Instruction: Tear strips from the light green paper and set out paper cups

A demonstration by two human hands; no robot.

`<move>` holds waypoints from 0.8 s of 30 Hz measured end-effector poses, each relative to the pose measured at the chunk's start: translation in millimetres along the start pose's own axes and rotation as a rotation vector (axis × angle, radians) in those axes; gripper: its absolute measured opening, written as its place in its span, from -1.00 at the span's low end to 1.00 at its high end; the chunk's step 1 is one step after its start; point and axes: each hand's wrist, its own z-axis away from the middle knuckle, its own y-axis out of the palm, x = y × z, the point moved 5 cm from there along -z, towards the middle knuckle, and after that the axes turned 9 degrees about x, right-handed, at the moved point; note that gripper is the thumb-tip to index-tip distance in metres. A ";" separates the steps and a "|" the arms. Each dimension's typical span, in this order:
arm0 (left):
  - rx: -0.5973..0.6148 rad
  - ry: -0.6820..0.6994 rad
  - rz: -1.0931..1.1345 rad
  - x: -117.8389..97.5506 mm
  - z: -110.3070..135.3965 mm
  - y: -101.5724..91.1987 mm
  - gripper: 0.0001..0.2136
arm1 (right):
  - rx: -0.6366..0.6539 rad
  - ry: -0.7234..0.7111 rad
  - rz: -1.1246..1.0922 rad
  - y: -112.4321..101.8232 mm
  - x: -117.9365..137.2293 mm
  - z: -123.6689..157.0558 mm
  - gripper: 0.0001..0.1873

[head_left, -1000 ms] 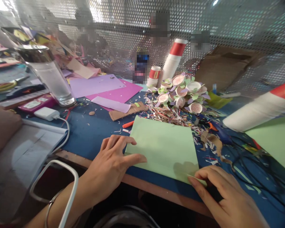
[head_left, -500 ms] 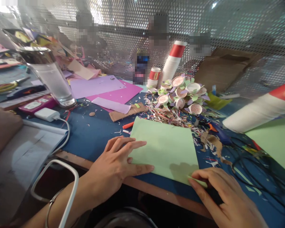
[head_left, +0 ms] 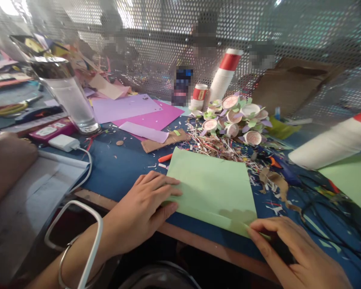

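Note:
A sheet of light green paper lies on the blue tabletop near its front edge. My left hand rests on the paper's left side, its fingers stretched out over the sheet and the thumb by the near left corner. At the near right corner, my right hand pinches the paper between thumb and forefinger; the edge there is lifted slightly. The other fingers of that hand are curled and partly hidden. An orange pen-like stick pokes out beside the sheet's far left corner.
Paper scraps and small decorated paper cups crowd the area behind the sheet. Stacked white cups lean at right above black cables. At left stand a glass bottle and a white charger, near another person's hand.
My left hand's spread fingers and thumb have drawn closer together and back toward the paper's left edge. My right hand still pinches the corner. The whole view has shifted slightly.

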 end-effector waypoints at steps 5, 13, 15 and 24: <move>-0.053 -0.049 0.124 6.1 -6.5 -4.8 -0.85 | 0.018 0.034 0.039 -2.3 -0.4 -2.1 -0.70; -0.183 -0.175 0.004 9.8 -3.7 -2.6 -0.77 | 0.017 0.042 0.057 -2.7 -1.0 -7.4 -0.67; -0.197 -0.220 -0.050 10.0 -2.6 -0.8 -0.73 | 0.021 0.048 0.045 -3.2 -1.2 -8.8 -0.68; -0.219 -0.262 -0.143 6.1 -1.0 4.0 -0.75 | 0.076 0.037 0.050 -0.2 -0.5 -16.3 -0.70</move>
